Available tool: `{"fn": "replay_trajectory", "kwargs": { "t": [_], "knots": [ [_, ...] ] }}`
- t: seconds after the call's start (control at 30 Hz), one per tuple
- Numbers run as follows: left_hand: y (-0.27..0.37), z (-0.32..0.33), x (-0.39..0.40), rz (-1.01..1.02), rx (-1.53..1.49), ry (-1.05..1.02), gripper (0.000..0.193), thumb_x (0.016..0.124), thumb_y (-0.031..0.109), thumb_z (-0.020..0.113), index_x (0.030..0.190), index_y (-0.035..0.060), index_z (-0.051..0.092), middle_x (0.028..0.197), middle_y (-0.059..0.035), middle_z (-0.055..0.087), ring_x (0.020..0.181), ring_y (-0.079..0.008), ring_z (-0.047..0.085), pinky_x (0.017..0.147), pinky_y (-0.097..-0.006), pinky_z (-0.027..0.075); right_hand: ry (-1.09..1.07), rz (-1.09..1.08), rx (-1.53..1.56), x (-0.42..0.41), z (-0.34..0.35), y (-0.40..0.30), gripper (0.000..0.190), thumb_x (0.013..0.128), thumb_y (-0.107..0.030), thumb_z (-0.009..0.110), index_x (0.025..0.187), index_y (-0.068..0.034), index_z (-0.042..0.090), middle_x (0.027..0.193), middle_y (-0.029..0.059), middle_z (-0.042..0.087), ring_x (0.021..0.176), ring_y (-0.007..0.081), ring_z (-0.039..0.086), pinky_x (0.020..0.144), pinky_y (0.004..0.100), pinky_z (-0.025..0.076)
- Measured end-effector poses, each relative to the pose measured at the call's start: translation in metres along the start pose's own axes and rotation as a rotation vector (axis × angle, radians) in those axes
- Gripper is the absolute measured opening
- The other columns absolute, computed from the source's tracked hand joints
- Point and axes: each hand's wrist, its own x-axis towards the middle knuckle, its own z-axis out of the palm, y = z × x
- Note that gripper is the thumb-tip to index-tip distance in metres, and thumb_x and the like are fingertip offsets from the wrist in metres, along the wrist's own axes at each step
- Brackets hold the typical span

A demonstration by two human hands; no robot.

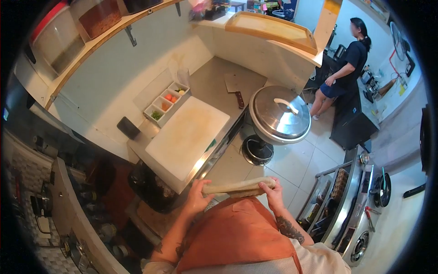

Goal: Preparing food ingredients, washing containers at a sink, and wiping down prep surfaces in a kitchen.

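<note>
A folded beige cloth (236,186) is stretched between both hands, just in front of the orange apron. My left hand (199,194) grips its left end, and my right hand (272,191) pinches its right end with the thumb on top. Beyond the cloth lies a white cutting board (190,137) on a steel counter. Behind the board stands a divided container (160,114) with chopped greens, red pieces and other food in its compartments. A cleaver (239,87) with a brown handle rests farther back on the counter.
A lidded metal pot (282,111) stands right of the counter. A wooden tray (270,30) sits on the ledge behind. At the back right stands another person (352,65). A gas stove (359,243) with a pan (381,190) is on the right; a shelf (102,37) overhangs the left.
</note>
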Motion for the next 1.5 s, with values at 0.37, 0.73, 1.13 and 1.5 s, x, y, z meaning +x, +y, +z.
{"fn": "replay_trajectory", "kwargs": {
  "t": [0.37,0.73,1.13,1.5],
  "knots": [
    [0.165,-0.044,0.067,0.124,-0.269,-0.061,0.069,0.075,0.008,0.078,0.136,0.0069,0.046,0.133,-0.0150,0.052,0.121,-0.0256,0.051,0.103,-0.0362,0.042,-0.508,-0.556,-0.107,0.073,0.018,-0.197,0.065,0.073,-0.034,0.086,0.124,-0.005,0.059,0.114,0.0067,0.065,0.100,0.0167,0.064,0.085,0.0324,0.052],
    [0.004,0.010,0.066,-0.021,0.230,0.196,0.063,0.087,-0.001,0.061,0.145,0.0055,0.039,0.141,-0.0193,0.050,0.130,-0.0250,0.047,0.107,-0.0332,0.037,-0.255,0.096,-0.250,0.100,0.007,-0.061,0.087,0.081,-0.016,0.076,0.149,0.003,0.024,0.125,0.0150,0.057,0.103,0.0192,0.059,0.085,0.0320,0.051],
    [0.062,-0.057,0.279,0.484,0.906,0.117,0.016,0.076,0.003,0.067,0.092,0.0060,0.069,0.113,-0.0169,0.063,0.111,-0.0376,0.056,0.091,-0.0440,0.046,-0.240,-0.726,-1.137,0.219,0.051,-0.093,0.020,0.082,-0.025,0.071,0.092,-0.008,0.071,0.109,0.0187,0.064,0.098,0.0377,0.062,0.089,0.0436,0.050],
    [0.131,-0.126,0.599,0.644,1.154,0.264,0.017,0.080,0.005,0.061,0.097,0.0037,0.067,0.109,-0.0227,0.063,0.107,-0.0411,0.058,0.090,-0.0455,0.047,-0.295,-0.575,-0.737,0.417,0.220,-0.149,0.031,0.088,-0.026,0.066,0.110,-0.004,0.062,0.109,0.0167,0.063,0.092,0.0336,0.064,0.081,0.0416,0.051]
  ]
}}
